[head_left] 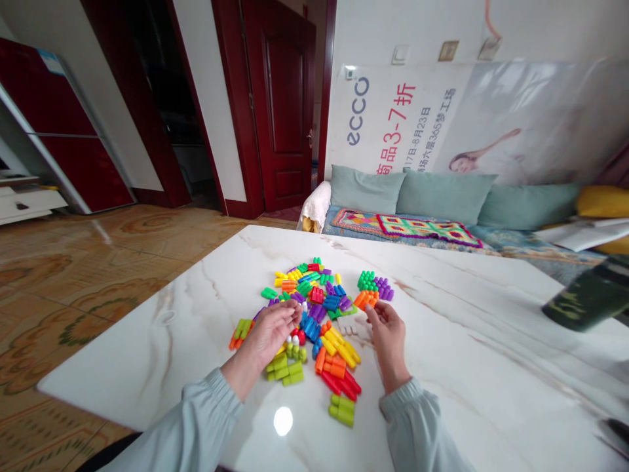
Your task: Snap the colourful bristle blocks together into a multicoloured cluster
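Observation:
My right hand (388,335) pinches an orange toy building block (367,299) between thumb and fingers, low over the table. That block is beside a green block cluster (366,280) and a purple block cluster (384,288). My left hand (276,329) hovers over the left side of a loose pile of colourful plastic blocks, its fingers loosely bent; I see nothing held in it. Near it lie blue blocks (310,326) and lime-green blocks (285,369). Between my hands are yellow blocks (341,347), with orange blocks (331,362) and red blocks (341,384) nearer me.
The blocks lie on a white marbled table (196,341). A dark green patterned container (584,298) stands at the right. Beyond the far edge is a sofa with grey-green cushions (442,196). A red door (280,111) and a red fridge (63,131) are farther back.

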The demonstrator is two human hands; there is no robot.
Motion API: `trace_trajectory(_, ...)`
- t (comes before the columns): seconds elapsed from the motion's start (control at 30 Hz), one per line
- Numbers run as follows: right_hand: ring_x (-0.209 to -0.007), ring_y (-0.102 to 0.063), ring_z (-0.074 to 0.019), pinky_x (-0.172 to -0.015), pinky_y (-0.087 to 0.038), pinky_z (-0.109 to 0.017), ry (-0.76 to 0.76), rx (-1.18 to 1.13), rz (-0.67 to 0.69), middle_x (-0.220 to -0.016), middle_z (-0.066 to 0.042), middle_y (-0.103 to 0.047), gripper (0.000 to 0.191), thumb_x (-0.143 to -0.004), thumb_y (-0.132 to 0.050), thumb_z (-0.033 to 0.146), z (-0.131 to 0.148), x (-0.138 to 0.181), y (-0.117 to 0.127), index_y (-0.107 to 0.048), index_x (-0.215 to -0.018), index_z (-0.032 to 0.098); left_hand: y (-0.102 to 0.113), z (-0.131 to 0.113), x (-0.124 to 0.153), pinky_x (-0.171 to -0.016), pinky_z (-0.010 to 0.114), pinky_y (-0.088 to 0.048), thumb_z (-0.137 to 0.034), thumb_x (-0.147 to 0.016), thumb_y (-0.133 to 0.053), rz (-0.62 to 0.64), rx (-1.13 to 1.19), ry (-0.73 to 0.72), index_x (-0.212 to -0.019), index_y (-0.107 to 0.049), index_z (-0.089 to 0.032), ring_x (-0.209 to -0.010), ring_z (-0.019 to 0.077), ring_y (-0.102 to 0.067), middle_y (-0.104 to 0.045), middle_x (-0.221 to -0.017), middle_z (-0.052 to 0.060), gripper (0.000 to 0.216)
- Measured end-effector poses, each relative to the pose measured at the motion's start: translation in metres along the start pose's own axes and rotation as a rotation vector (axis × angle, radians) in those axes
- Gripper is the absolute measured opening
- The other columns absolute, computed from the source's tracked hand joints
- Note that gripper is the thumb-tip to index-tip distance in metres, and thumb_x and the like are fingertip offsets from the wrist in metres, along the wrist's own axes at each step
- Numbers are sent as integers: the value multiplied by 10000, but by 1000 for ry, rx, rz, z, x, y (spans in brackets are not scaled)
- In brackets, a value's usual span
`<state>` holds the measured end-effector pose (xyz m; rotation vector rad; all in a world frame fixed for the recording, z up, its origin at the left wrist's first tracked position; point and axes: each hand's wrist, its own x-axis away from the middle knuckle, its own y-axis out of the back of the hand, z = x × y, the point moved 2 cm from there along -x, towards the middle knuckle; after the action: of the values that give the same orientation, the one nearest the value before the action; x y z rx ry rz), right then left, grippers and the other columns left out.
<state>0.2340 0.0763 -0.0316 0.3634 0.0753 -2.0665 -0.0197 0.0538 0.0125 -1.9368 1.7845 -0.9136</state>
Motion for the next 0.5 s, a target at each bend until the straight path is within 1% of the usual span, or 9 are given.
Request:
trace_trajectory(0.1, -641, -637, -191, -576, -481, -286, -30, 35, -91, -757, -60, -698, 485, -733, -644, 569, -7, -13, 14, -679, -962, 143, 1, 0, -1, -754, 242, -552, -25, -592, -673, -20, 15, -1, -686, -706, -104, -743, 148, -688, -718, -702, 64, 127)
trace_trajectory(0.2, -665, -645, -199, -582, -481, -289, -42, 81, -206, -796, -78, -712, 507, -730, -628, 576, -11, -21, 27, -680, -987, 141, 4, 2, -3, -760, 239, -546, -61, -579, -709, -1, -64, -53, -695, -716, -111, -755, 147, -681, -720, -726, 54, 126)
trace_trajectory(0.33, -686, -638, -195, -607, -496, -294, -31, 58, -298, -825, -81, -711, 516, -736, -619, 569, -11, -25, 35, -676, -1013, 138, 7, 5, -2, -747, 221, -524, -184, -623, -760, 26, -379, -172, -759, -739, -130, -786, 152, -674, -734, -778, 49, 148)
trace_trajectory(0.4, -688, -636, -193, -626, -496, -296, -32, 49, -302, -832, -78, -710, 501, -737, -627, 556, -11, -25, 35, -679, -1009, 139, 5, 5, 0, -753, 241, -525, -250, -653, -762, 53, -533, -211, -806, -744, -143, -831, 180, -683, -740, -807, 53, 188)
trace_trajectory(0.5, -698, -629, -194, -644, -484, -296, -29, 89, -300, -846, -83, -713, 476, -738, -633, 536, -10, -25, 35, -687, -997, 140, 0, 4, 6, -786, 295, -534, -316, -717, -721, 130, -728, -263, -855, -741, -163, -878, 219, -691, -747, -858, 65, 206)
